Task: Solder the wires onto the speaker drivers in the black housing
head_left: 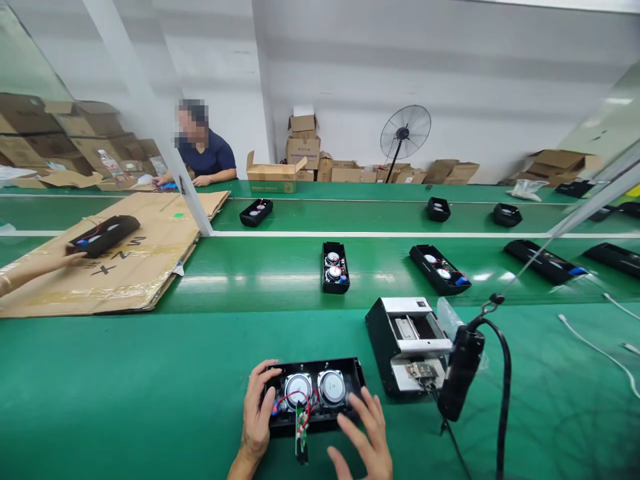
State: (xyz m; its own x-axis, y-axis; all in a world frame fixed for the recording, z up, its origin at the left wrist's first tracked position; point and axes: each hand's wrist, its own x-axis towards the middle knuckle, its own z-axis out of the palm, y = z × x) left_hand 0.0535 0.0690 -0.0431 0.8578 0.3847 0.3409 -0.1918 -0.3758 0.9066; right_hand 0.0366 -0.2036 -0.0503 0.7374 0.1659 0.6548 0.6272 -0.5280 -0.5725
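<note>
In front of me on the green bench lies a black speaker housing [336,421], its open side up. Two round silver speaker drivers [331,387] sit inside it. A small green circuit board [301,430] on red wires hangs over the near edge, and a bit of blue shows at the left end. My left hand [259,408] grips the housing's left end, thumb inside and fingers along the far side. Over the near right corner, my right hand [367,433] is spread with nothing in it; whether it touches the housing I cannot tell.
Right of the housing stands a black and silver machine [407,347], with a hanging black electric screwdriver [461,373] before it. More speaker housings [335,268] lie on the green conveyor beyond. At left, another person's hand [50,265] touches one on flat cardboard [150,267]. A co-worker [213,157] sits across.
</note>
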